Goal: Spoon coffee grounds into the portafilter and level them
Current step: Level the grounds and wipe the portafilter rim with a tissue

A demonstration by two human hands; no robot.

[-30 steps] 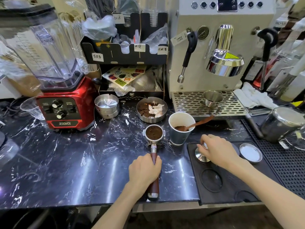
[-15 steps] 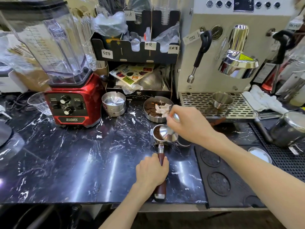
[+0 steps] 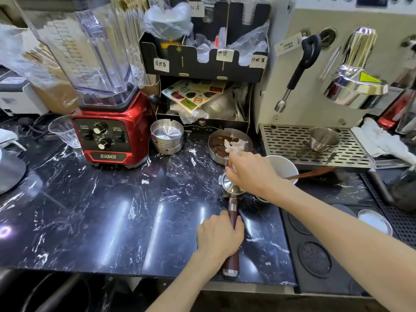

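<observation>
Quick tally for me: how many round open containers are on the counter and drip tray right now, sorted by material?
Stainless steel: 4 (stacked steel bowls, shallow steel dish of spent grounds, small steel cup on the drip tray, steel portafilter basket, which has a steel tamper on it)
Paper: 1 (white paper cup with wooden spoon)
Clear plastic: 1 (clear plastic cup beside the blender)
Total: 6

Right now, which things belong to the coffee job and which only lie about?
In use:
- portafilter, handle held by left hand
- tamper, pressed in by right hand
- paper cup with spoon

Lying about:
- blender
- plastic cup
- steel tins
- white cloth
</observation>
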